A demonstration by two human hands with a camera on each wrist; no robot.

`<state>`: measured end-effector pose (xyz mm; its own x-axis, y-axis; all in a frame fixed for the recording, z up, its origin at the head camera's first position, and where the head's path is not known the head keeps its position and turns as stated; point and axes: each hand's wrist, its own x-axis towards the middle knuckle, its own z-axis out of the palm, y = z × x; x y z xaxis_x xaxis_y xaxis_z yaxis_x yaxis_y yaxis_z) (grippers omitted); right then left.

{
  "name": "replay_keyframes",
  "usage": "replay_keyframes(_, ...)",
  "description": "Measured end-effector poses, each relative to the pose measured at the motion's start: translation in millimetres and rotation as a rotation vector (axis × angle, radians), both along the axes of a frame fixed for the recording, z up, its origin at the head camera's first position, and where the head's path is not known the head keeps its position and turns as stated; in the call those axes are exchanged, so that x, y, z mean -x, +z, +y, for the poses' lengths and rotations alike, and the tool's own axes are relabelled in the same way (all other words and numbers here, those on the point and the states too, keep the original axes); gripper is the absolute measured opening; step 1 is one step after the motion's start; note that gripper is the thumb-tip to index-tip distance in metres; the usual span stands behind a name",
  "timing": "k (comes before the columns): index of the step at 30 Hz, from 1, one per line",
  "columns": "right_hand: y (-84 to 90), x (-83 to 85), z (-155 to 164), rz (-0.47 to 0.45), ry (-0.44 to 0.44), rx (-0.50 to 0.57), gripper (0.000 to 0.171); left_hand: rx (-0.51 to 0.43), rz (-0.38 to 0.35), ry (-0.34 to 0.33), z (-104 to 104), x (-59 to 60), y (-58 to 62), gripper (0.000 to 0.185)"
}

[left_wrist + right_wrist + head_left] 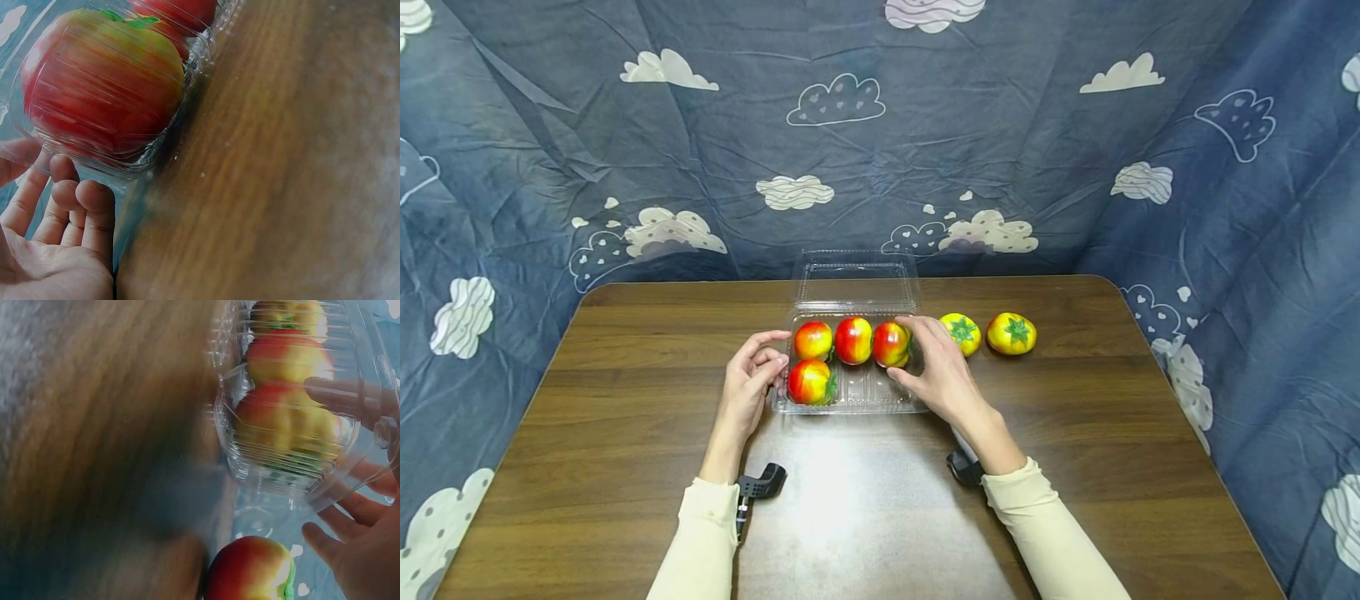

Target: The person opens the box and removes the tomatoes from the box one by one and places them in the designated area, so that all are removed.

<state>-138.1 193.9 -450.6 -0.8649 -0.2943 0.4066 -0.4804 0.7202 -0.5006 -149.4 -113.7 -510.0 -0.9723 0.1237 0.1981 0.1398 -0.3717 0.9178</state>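
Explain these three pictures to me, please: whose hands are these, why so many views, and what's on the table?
A person wears three cameras: one on the head, one on each wrist. The head view shows a wooden table with a clear plastic box, lid open, holding four red-yellow toy fruits. Two more fruits lie beside it. The left hand touches the box's left side; the right hand is at the rightmost fruit in the box. Whether it grips that fruit is unclear. The wrist views show the same box close up.
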Motion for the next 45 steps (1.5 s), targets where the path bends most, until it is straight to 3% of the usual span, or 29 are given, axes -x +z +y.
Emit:
replay_keyframes(6, -4.0, -0.5, -3, 0.003, -0.03, -0.01, 0.069, -0.002, -0.003, 0.003, 0, -0.6, 0.5, 0.038)
replay_keyframes(12, -6.7, 0.4, -5, 0.003, 0.015, -0.018, 0.065, 0.002, -0.003, 0.003, 0, -0.5, 1.1, 0.038)
replay_keyframes(27, -2.3, -0.4, -3, -0.031, 0.029, -0.012, 0.064, 0.002, -0.015, 0.005, 0, 0.0, 3.8, 0.038)
replay_keyframes(36, 2.3, -0.2, -4, 0.04, 0.016, 0.053, 0.065, 0.005, -0.012, 0.002, 0, 0.7, 3.5, 0.038)
replay_keyframes(45, 7.6, 0.7, -1, 0.07, -0.081, 0.178, 0.069, -0.001, -0.018, 0.001, 0, 0.6, 2.5, 0.038)
